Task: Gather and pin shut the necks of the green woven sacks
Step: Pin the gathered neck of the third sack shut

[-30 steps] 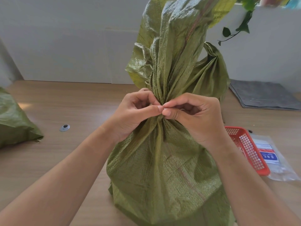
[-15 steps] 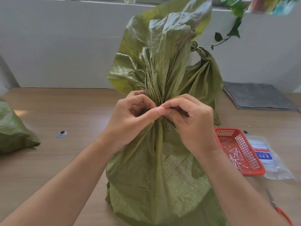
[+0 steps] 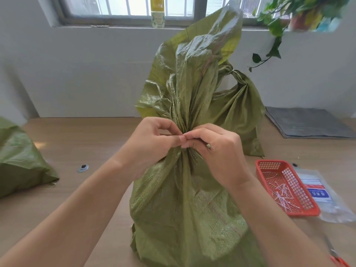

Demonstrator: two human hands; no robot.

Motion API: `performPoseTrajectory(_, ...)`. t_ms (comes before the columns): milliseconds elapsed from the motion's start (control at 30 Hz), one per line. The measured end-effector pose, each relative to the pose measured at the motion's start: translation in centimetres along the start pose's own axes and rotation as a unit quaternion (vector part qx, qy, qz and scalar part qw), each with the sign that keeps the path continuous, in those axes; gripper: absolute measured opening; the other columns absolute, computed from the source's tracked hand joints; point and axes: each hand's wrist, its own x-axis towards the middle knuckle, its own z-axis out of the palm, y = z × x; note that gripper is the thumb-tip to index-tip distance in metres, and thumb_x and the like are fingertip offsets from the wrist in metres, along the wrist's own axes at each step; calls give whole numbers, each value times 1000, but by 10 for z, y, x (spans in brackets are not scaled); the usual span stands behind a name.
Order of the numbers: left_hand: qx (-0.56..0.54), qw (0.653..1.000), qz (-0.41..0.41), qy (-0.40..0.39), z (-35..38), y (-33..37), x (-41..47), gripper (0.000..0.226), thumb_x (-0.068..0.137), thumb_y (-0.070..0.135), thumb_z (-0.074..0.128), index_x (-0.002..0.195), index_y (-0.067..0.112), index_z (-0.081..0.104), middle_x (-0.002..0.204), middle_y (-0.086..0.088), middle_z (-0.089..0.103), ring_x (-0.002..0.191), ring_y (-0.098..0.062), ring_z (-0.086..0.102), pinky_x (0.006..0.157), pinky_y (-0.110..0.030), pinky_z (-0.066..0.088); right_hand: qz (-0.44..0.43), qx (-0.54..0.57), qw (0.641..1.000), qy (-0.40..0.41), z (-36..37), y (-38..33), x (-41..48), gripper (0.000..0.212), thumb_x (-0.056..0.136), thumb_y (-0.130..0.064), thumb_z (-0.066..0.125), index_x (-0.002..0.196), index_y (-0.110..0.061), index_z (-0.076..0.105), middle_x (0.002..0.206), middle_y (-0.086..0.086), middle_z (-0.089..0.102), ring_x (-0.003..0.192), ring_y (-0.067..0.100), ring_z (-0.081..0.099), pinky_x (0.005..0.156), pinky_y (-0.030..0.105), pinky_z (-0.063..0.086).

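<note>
At table centre: green woven sack (image 3: 183,205) upright on wooden table (image 3: 96,135), neck (image 3: 186,157) gathered. Left hand (image 3: 154,145) and right hand (image 3: 219,153) at neck, fingers curled, thumb and forefinger tips pinching bunched fabric, tips of both hands touching. Second sack (image 3: 238,116) just behind, neck bunched shut. Third sack (image 3: 19,157) at left edge. Red mesh basket (image 3: 273,162) holding white-headed pins (image 3: 283,193), right of sack, apart.

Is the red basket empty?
No, the basket holds a loose heap of thin white pins on its floor.
</note>
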Motion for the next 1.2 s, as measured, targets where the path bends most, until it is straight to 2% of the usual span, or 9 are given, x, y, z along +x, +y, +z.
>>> performPoseTrajectory(167,33,999,33,22,7,-3,-9,13,98,15,69,86,12,66,49,5,38,43,-13,26,46,-23,21,-8,0,1000,-9,-2,0,-1,8,89,-7,81,96,-5,81,91,3,74,82,11,70,78,23,58)
performPoseTrajectory(267,81,993,81,15,10,-3,-17,12,103,10,60,92,5,59,61,9,41,35,-3,30,38,-19,23,-5,3,1000,-18,-1,-1,-5,5,92,-5,77,96,-4,80,93,2,72,85,13,69,78,28,57)
performPoseTrajectory(333,93,991,99,12,10,-3,-21,12,104,7,57,93,2,56,70,8,39,34,-2,34,38,-15,25,-8,0,1000,-15,-1,-1,-9,5,94,-6,77,97,-4,80,94,2,71,86,17,69,78,35,57)
performPoseTrajectory(433,87,990,111,2,7,-8,-23,13,104,4,54,92,-1,54,77,5,43,41,-3,36,41,-18,26,-9,-12,1000,1,0,0,-14,7,94,-10,78,98,-5,81,96,4,67,85,17,66,75,33,56)
performPoseTrajectory(567,81,988,133,1,3,-25,-22,14,103,3,56,89,3,56,98,1,48,58,-19,45,48,-24,30,-18,-28,999,2,2,1,-21,9,95,-12,78,101,-5,81,101,7,64,85,17,65,76,32,56)
performPoseTrajectory(700,84,987,134,7,4,-34,-22,12,102,4,58,90,2,58,118,-6,51,60,-22,52,55,-28,37,-22,-42,999,-17,3,5,-26,11,97,-15,75,103,-6,80,104,9,63,86,20,66,76,36,57)
performPoseTrajectory(833,99,985,138,-8,5,-27,-25,14,101,-1,55,87,-2,56,121,-8,51,48,-3,44,48,-16,33,-45,-59,997,-15,1,8,-26,13,99,-15,73,103,-4,79,103,11,64,86,24,66,77,39,58)
performPoseTrajectory(1033,102,983,151,-31,-3,-32,-23,20,99,-3,54,81,7,56,126,0,55,52,-8,39,57,-17,34,-59,-62,996,5,-5,10,-25,10,97,-9,75,101,-1,79,100,12,66,82,20,66,78,33,59)
performPoseTrajectory(1200,112,978,172,-35,1,-36,-22,14,96,18,55,82,14,57,119,5,55,57,-5,40,57,-15,33,-44,-56,997,43,-6,8,-31,5,93,-3,77,95,1,79,94,9,68,85,16,66,83,25,56)
